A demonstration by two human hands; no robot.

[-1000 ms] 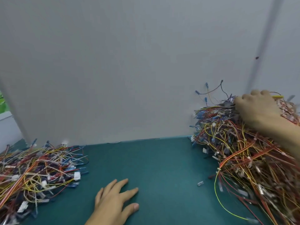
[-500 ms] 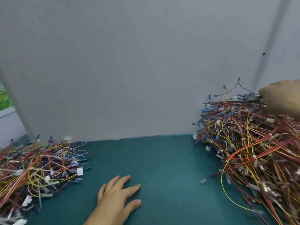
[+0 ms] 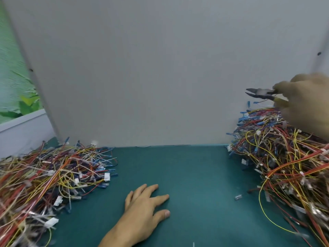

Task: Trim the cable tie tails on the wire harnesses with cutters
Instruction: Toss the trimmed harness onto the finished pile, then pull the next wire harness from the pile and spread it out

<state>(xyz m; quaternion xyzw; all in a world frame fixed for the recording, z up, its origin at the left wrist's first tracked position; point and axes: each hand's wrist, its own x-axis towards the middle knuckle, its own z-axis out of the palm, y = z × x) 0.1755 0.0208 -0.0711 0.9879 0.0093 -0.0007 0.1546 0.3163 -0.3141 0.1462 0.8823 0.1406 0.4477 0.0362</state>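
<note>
Steel cutters (image 3: 260, 94) are up out of the right-hand harness heap (image 3: 284, 157); my right hand (image 3: 306, 102), digging there a second ago, now grips their handles, jaws slightly apart; my left hand (image 3: 144, 207) stays flat and empty on the green mat (image 3: 195, 175); next, I reckon, a harness.

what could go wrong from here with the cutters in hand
1. The cutters in the right hand have their blades slightly apart, pointing toward the middle. The left hand lies flat on the mat, so a careless meeting could nick it.
2. The right pile is a dense tangle: pulling one harness may drag others out, and a blade could clip a wire instead of a tie tail.
</note>
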